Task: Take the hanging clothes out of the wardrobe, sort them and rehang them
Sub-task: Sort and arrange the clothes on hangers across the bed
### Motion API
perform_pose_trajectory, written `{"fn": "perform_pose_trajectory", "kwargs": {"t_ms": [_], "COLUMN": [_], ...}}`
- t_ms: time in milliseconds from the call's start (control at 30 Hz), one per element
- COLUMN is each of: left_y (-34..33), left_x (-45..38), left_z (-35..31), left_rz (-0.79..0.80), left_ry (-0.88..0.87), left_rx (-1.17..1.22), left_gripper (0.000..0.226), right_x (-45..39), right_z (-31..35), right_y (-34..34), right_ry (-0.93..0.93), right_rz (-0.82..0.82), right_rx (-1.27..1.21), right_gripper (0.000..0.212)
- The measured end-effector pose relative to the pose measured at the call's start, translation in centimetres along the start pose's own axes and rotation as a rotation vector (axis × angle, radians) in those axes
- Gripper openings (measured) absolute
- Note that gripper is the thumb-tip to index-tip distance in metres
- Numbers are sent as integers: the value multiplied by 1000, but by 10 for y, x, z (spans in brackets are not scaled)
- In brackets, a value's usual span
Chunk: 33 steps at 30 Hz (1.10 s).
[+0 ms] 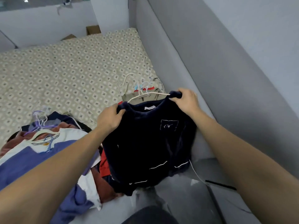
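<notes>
Item: dark navy plush pyjama top with white piping and a chest pocket [148,143], held up over the bed's edge on a thin cream wire hanger [145,95]. Left hand [110,118] and right hand [186,101] each grip a shoulder. Handling, judged: soft, limp, fairly light; best held at shoulders or hanger hook.

The top [145,143] held up over the bed is dark navy with thin white piping and a white-outlined chest pocket. The bedspread [64,70] behind the top is beige with a repeating pattern of small grey and white diamonds. Left of the top lies a shirt [24,159] in blue and white blocks, with lilac hangers [38,123] on the pile. Just beyond the top sit an olive garment [145,96] and a red one. The wall [210,78] right of the top is plain grey.
</notes>
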<state>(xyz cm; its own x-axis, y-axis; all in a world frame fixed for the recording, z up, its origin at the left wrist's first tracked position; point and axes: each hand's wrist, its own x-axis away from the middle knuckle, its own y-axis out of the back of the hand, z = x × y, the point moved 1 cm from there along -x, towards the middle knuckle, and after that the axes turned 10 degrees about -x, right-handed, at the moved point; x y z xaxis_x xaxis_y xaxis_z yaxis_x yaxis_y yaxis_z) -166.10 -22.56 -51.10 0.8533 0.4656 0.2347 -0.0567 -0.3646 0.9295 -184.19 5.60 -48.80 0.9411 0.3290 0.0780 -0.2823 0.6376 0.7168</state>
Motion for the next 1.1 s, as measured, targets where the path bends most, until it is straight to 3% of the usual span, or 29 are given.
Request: {"fn": "perform_pose_trajectory", "kwargs": {"t_ms": [100,267,500,767,933,1100], "left_y": [-2,-33,-67,-37,-17,-11], "left_x": [-63,-143,-149,-69,-8,36], "left_z": [-3,-2,25,126,230,360], "left_rz": [0,-2,98,90,84,90], "left_ry": [67,77,60,85,190,279], "left_rx": [-12,-63,-134,-216,-200,-189], "left_gripper": [29,29,46,56,71,62], "right_x": [-68,-142,-148,-76,-11,50], "right_z": [-6,-43,-56,56,140,207], "right_y": [-20,-63,-117,-218,-305,-409], "right_ry": [-10,-23,19,247,349,398], "right_rz": [47,80,187,446,533,621], "right_rx": [55,197,267,193,163,148], "right_gripper": [27,40,48,53,55,55]}}
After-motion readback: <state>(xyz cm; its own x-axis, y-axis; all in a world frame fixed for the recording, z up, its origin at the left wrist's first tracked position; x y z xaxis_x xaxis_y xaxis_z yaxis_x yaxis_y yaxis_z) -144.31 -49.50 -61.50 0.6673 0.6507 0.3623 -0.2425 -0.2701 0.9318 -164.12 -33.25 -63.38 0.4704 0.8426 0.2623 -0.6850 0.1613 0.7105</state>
